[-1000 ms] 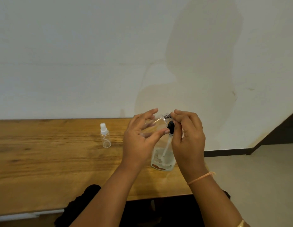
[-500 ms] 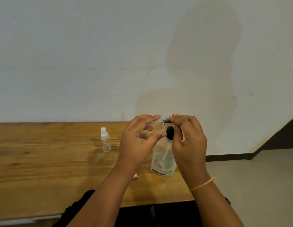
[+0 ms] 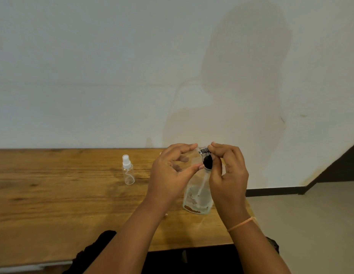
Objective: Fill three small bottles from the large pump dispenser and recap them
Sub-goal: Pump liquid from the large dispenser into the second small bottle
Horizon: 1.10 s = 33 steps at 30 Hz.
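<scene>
Wooden table: my left hand pinches small clear bottle, right hand pinches black pump head on large clear dispenser; align mouth, press slowly.

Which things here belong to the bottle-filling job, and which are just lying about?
Job: large pump dispenser, its black pump head pinched by the right hand; small clear bottle held in the left hand; capped spray bottle standing on the table.
Not part of it: dark cloth at the table's near edge; orange wristband on the right wrist.
</scene>
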Motion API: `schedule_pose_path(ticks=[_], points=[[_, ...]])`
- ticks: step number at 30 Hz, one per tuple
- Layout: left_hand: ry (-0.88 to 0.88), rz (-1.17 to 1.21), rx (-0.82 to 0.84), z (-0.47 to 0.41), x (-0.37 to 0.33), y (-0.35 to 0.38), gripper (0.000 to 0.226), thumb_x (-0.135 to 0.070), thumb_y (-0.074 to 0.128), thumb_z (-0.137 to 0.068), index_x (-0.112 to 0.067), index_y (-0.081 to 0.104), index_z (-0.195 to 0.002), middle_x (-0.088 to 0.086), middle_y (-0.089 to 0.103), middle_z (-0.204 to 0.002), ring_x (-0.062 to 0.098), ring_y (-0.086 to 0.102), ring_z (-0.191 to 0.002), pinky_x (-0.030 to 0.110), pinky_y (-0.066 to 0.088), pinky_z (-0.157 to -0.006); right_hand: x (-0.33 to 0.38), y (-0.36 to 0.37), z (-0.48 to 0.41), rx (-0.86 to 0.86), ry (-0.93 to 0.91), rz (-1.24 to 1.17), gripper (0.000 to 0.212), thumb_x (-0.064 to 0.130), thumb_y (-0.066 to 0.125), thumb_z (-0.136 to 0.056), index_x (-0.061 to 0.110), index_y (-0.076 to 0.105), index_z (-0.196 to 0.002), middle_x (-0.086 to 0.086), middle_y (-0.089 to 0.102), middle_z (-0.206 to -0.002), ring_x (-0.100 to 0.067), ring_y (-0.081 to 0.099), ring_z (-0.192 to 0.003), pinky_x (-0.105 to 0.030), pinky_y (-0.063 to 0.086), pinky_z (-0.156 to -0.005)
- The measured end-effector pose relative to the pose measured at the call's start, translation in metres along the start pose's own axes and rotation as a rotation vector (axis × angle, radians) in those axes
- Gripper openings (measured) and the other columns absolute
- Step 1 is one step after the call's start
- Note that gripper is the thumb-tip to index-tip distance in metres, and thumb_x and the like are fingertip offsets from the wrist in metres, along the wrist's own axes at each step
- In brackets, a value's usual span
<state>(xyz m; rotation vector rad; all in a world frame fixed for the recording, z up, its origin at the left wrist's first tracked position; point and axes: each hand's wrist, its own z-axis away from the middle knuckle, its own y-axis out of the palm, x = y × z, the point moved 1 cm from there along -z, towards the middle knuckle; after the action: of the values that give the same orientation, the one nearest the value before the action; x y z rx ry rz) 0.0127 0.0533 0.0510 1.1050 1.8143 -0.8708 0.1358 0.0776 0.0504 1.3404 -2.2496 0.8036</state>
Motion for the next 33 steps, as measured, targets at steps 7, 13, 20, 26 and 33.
schedule_pose_path(ticks=[7,13,20,26,33], points=[[0.009,0.051,-0.007,0.000,-0.004,-0.002,0.044,-0.033,0.079,-0.063,-0.046,0.063,-0.101,-0.022,0.063,-0.104,0.003,0.064,-0.088,0.024,0.057,-0.067,0.006,-0.002,-0.002,-0.005,-0.027,0.034,0.021,-0.007,0.052,-0.085,0.002,0.067,-0.097,-0.001,0.056,-0.100,-0.002,0.053,-0.099,-0.004,0.040,-0.089],[-0.039,0.021,0.007,0.001,0.002,0.000,0.046,-0.027,0.082,-0.065,-0.050,0.061,-0.099,-0.026,0.064,-0.103,0.000,0.063,-0.090,0.028,0.058,-0.066,-0.006,0.007,0.005,0.005,-0.025,0.035,0.023,-0.013,0.050,-0.084,0.000,0.062,-0.098,0.000,0.050,-0.104,-0.002,0.050,-0.103,-0.007,0.040,-0.093],[0.008,0.041,0.008,0.000,-0.004,-0.003,0.046,-0.026,0.081,-0.066,-0.046,0.062,-0.102,-0.024,0.063,-0.102,0.000,0.063,-0.088,0.015,0.053,-0.063,0.004,0.003,0.000,-0.031,0.017,-0.047,0.025,-0.012,0.052,-0.083,0.005,0.064,-0.097,-0.003,0.054,-0.101,0.006,0.051,-0.101,-0.005,0.041,-0.087],[0.016,0.045,0.038,-0.001,-0.004,-0.004,0.047,-0.019,0.081,-0.069,-0.043,0.061,-0.104,-0.021,0.063,-0.106,-0.001,0.063,-0.090,0.012,0.051,-0.063,0.006,0.000,-0.001,-0.011,-0.003,-0.035,0.023,-0.007,0.052,-0.084,0.005,0.065,-0.098,0.000,0.054,-0.100,-0.002,0.053,-0.098,-0.004,0.041,-0.087],[-0.033,0.008,0.034,0.002,0.001,-0.002,0.047,-0.020,0.081,-0.070,-0.046,0.060,-0.103,-0.024,0.063,-0.104,-0.003,0.062,-0.090,0.012,0.051,-0.064,-0.005,0.005,0.004,0.016,-0.015,0.020,0.025,-0.017,0.056,-0.082,0.000,0.064,-0.098,0.003,0.051,-0.102,-0.003,0.052,-0.101,-0.006,0.042,-0.090]])
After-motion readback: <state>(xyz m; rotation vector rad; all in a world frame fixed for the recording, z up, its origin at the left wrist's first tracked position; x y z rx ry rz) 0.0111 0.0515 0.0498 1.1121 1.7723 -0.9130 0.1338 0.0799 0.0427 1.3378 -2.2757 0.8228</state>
